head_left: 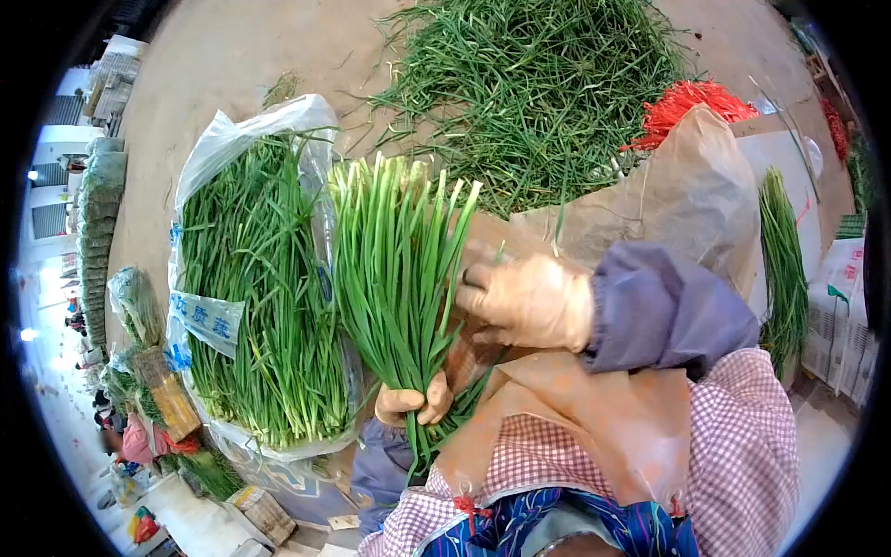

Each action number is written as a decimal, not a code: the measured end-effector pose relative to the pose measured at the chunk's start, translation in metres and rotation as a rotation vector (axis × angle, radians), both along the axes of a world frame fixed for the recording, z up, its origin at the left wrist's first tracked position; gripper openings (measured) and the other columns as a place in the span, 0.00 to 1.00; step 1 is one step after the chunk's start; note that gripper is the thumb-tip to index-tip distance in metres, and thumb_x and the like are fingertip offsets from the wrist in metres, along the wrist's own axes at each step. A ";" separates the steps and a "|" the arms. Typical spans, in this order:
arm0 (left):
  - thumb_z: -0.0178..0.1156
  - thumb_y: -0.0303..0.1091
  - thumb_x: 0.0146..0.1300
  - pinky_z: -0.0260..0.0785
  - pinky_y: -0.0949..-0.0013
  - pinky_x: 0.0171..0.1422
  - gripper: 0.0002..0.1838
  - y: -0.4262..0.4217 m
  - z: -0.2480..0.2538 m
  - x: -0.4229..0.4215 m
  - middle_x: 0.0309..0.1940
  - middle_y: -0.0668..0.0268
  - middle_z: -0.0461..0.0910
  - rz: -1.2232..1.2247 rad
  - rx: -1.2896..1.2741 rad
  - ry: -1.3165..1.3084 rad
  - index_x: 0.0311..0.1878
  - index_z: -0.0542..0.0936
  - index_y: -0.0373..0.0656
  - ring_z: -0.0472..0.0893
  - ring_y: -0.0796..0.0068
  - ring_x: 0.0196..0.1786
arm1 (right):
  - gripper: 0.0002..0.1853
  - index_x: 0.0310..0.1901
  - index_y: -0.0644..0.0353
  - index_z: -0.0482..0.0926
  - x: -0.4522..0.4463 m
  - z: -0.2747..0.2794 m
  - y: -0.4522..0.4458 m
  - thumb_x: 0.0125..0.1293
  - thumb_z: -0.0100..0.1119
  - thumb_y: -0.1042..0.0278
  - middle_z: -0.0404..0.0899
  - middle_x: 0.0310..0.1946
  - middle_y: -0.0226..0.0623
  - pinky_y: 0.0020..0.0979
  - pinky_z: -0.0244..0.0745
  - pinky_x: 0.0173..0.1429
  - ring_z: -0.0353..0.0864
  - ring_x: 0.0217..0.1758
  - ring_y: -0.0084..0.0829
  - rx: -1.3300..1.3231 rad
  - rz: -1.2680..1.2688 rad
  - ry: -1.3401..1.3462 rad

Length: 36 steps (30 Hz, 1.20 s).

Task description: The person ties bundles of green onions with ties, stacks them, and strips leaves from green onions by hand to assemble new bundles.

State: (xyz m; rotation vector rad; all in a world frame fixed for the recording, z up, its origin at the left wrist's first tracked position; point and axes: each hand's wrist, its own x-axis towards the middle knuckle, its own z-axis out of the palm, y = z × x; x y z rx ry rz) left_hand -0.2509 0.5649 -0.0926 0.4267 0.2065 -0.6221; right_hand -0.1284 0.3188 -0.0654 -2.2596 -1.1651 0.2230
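My left hand point(415, 401), in a pale glove, is wrapped round the leafy lower part of a bunch of garlic chives point(399, 278). The pale cut ends of the bunch point up and away from me. To the right of the bunch is my right hand point(534, 302), also gloved and somewhat blurred. Its fingers are bent and slightly apart, pointing at the stems, with nothing clear between them. Left of the bunch lies an open clear plastic bag point(218, 139), packed with long green chives point(260, 297).
A big loose heap of chives point(548, 93) lies beyond my hands. Red ties point(696, 107) sit by a brown sheet point(668, 195) at the right. Another chive bundle point(784, 269) stands farther right. Filled bags point(100, 232) are stacked along the far left.
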 end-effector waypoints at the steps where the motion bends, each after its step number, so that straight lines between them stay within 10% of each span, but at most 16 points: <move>1: 0.64 0.27 0.55 0.64 0.69 0.20 0.30 -0.001 0.002 0.000 0.33 0.54 0.80 0.012 0.004 0.011 0.61 0.68 0.32 0.72 0.72 0.16 | 0.28 0.54 0.59 0.75 -0.004 -0.026 0.009 0.55 0.66 0.53 0.79 0.40 0.45 0.43 0.80 0.36 0.83 0.39 0.42 0.000 0.041 -0.118; 7: 0.64 0.27 0.55 0.64 0.69 0.19 0.29 0.006 -0.006 -0.005 0.32 0.54 0.80 0.003 0.001 -0.011 0.61 0.69 0.33 0.72 0.72 0.16 | 0.12 0.42 0.52 0.80 0.053 -0.034 -0.037 0.55 0.61 0.67 0.78 0.23 0.43 0.39 0.78 0.29 0.84 0.30 0.41 -0.127 -0.183 -0.162; 10: 0.66 0.27 0.54 0.64 0.70 0.20 0.29 0.010 -0.010 -0.003 0.33 0.55 0.80 -0.055 0.003 -0.014 0.59 0.70 0.33 0.72 0.73 0.17 | 0.18 0.50 0.61 0.78 0.097 -0.046 -0.070 0.56 0.63 0.71 0.80 0.41 0.44 0.39 0.79 0.44 0.81 0.41 0.45 -0.420 -0.701 -0.306; 13: 0.67 0.27 0.54 0.64 0.70 0.21 0.29 0.012 -0.012 -0.006 0.32 0.55 0.80 -0.073 0.034 0.019 0.59 0.70 0.33 0.72 0.73 0.18 | 0.27 0.62 0.60 0.72 0.083 -0.009 -0.041 0.66 0.62 0.54 0.78 0.47 0.47 0.42 0.77 0.54 0.80 0.49 0.44 0.519 -0.438 0.066; 16: 0.67 0.27 0.53 0.64 0.70 0.20 0.30 0.013 -0.012 -0.003 0.32 0.55 0.80 -0.088 0.053 0.024 0.60 0.70 0.35 0.72 0.72 0.18 | 0.30 0.61 0.59 0.74 0.081 0.000 0.000 0.66 0.60 0.45 0.78 0.46 0.46 0.40 0.77 0.54 0.79 0.48 0.43 0.349 -0.272 -0.051; 25: 0.62 0.29 0.56 0.66 0.65 0.24 0.29 0.017 -0.024 -0.007 0.36 0.56 0.79 -0.109 -0.011 -0.048 0.62 0.68 0.34 0.73 0.71 0.18 | 0.10 0.38 0.56 0.76 0.091 -0.015 0.005 0.59 0.68 0.66 0.79 0.37 0.37 0.38 0.77 0.36 0.80 0.34 0.40 0.483 -0.117 -0.602; 31: 0.67 0.30 0.51 0.63 0.71 0.20 0.18 0.009 -0.011 -0.001 0.29 0.56 0.79 -0.079 0.084 0.047 0.43 0.76 0.29 0.71 0.73 0.16 | 0.12 0.40 0.53 0.80 0.086 -0.026 -0.006 0.59 0.68 0.58 0.79 0.35 0.33 0.41 0.70 0.51 0.79 0.39 0.39 0.410 -0.135 -0.210; 34: 0.60 0.28 0.59 0.67 0.65 0.24 0.32 0.018 -0.024 -0.005 0.37 0.56 0.79 -0.137 -0.012 -0.052 0.67 0.63 0.35 0.74 0.70 0.20 | 0.10 0.40 0.50 0.79 0.087 -0.030 0.002 0.59 0.67 0.59 0.79 0.35 0.27 0.42 0.65 0.59 0.78 0.42 0.36 0.312 -0.146 -0.223; 36: 0.59 0.28 0.59 0.67 0.65 0.25 0.29 0.016 -0.023 -0.004 0.36 0.55 0.79 -0.106 -0.033 -0.075 0.64 0.65 0.33 0.74 0.71 0.21 | 0.08 0.39 0.49 0.78 0.089 -0.031 0.004 0.60 0.66 0.62 0.78 0.34 0.25 0.41 0.65 0.60 0.78 0.41 0.35 0.388 -0.178 -0.342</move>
